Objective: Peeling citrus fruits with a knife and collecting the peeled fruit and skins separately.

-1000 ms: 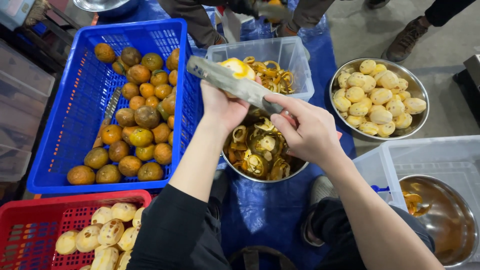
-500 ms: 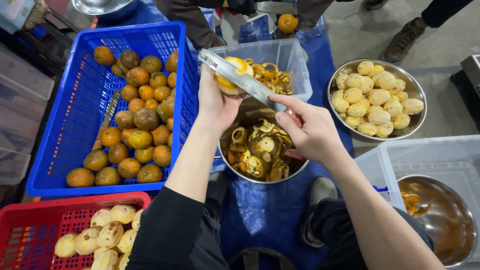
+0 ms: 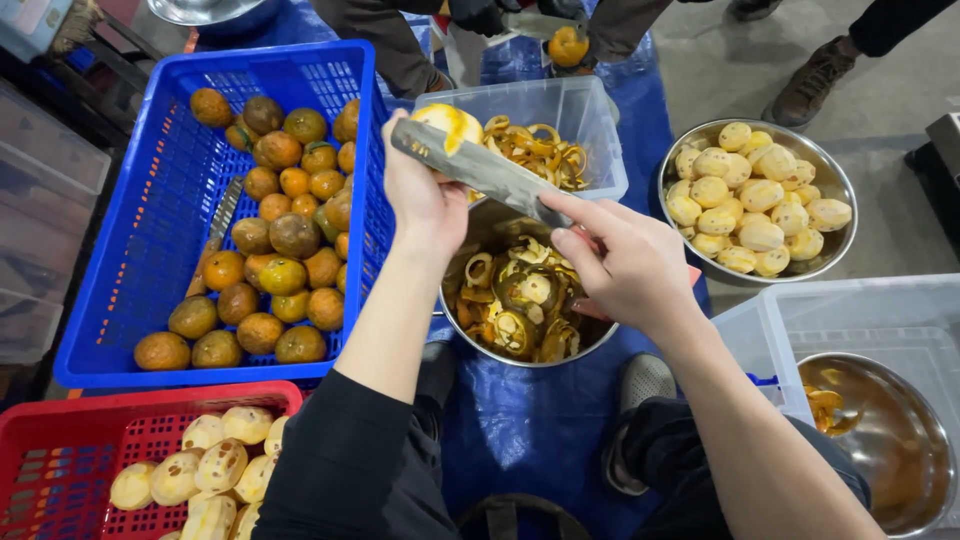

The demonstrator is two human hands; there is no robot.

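Left hand (image 3: 420, 195) raised over the peel bowl (image 3: 470, 330), fingers wrapped tight around a half-peeled fruit (image 3: 447, 122), pale flesh up, a strip of orange rind at its right edge. Right hand (image 3: 625, 265) just beside it, fingers closed on the handle of a knife (image 3: 475, 165), forefinger stretched along the spine; blade laid flat against the fruit, tip pointing left past the left thumb. Fruit held above the near rim of the clear tub (image 3: 590, 130), itself holding curls of orange peel (image 3: 535, 150). More peel, darker and coiled, heaped in the steel bowl below the hands.

Left of the arms, a blue crate (image 3: 120, 250) of unpeeled orange and greenish fruit, a second knife (image 3: 212, 238) lying among them. Below that, a red crate (image 3: 60, 470) with peeled pale fruit. Right, a steel bowl of peeled fruit (image 3: 750, 200); lower right, a clear bin (image 3: 880, 310) with a steel bowl (image 3: 885, 440) inside, a few scraps in it. Blue tarp (image 3: 530, 430) underneath. At top, another person's gloved hand (image 3: 480, 14) beside an orange fruit (image 3: 567, 45).
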